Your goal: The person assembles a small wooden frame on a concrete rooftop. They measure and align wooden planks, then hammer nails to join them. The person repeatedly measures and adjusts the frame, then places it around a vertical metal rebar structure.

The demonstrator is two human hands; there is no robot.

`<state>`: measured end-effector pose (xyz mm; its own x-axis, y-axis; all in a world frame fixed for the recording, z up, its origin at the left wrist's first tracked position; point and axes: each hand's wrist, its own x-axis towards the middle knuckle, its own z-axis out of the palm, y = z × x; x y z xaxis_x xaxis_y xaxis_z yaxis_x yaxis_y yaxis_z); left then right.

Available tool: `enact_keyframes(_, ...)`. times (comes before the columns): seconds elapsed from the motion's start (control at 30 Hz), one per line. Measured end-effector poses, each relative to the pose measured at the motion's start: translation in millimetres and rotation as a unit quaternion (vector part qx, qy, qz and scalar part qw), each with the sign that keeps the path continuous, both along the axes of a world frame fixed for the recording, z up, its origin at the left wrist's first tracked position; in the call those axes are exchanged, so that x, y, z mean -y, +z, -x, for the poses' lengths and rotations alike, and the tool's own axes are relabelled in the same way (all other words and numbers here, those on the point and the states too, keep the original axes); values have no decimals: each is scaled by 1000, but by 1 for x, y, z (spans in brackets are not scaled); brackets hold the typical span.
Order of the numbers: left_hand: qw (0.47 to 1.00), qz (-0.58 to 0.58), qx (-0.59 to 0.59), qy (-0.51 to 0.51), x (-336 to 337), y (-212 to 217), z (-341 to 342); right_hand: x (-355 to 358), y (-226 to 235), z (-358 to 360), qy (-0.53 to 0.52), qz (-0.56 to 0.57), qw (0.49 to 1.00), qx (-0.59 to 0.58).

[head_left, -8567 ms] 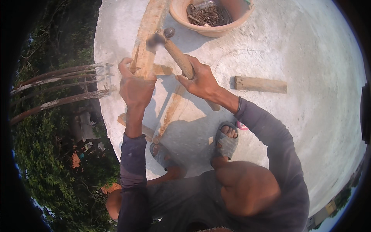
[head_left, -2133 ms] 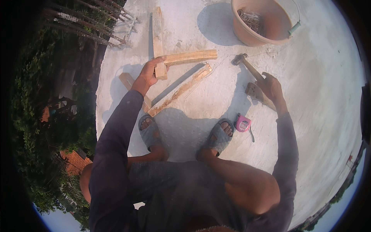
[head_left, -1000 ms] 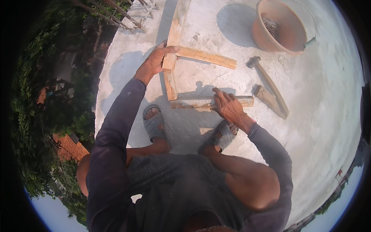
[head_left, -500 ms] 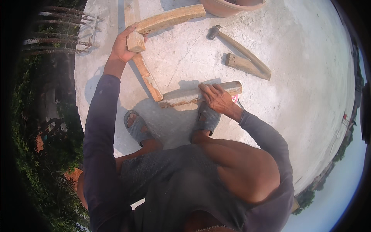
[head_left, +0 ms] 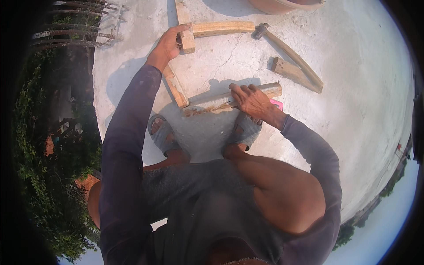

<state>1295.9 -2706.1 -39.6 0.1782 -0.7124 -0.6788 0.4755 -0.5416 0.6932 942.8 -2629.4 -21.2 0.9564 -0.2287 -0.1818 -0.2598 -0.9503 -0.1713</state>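
Note:
My left hand (head_left: 168,46) grips the short end of a wooden crosspiece (head_left: 188,42), its index finger stretched over the top. A longer wooden bar (head_left: 223,28) runs right from that crosspiece. Another narrow wooden strip (head_left: 176,88) slants toward me, its near end meeting a thick wooden batten (head_left: 212,104). My right hand (head_left: 254,102) is closed over the right part of this batten, near my right foot. Whether the pieces are fastened together I cannot tell.
A hammer (head_left: 287,53) with a wooden handle lies at the right, its handle along a loose wood block (head_left: 291,73). At the top stands a brownish tub (head_left: 287,6). Rusty bars (head_left: 73,28) stick out past the concrete edge (head_left: 95,84) at left, above greenery. Something pink (head_left: 277,104) lies by my right wrist.
My left hand has shifted right, turning the crosspiece and bar so the bar lies more level and its far end is close to the hammer head. My right hand stays on the batten.

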Motion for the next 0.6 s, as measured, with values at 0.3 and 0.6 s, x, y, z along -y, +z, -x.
enact_keyframes(0.3,774,84,626,-45,-54,54,-13,10,3,-1,-80,-194,977,49)
enact_keyframes(0.6,957,-259,116,-56,-129,67,6,10,32,-19,-110,-272,955,36)
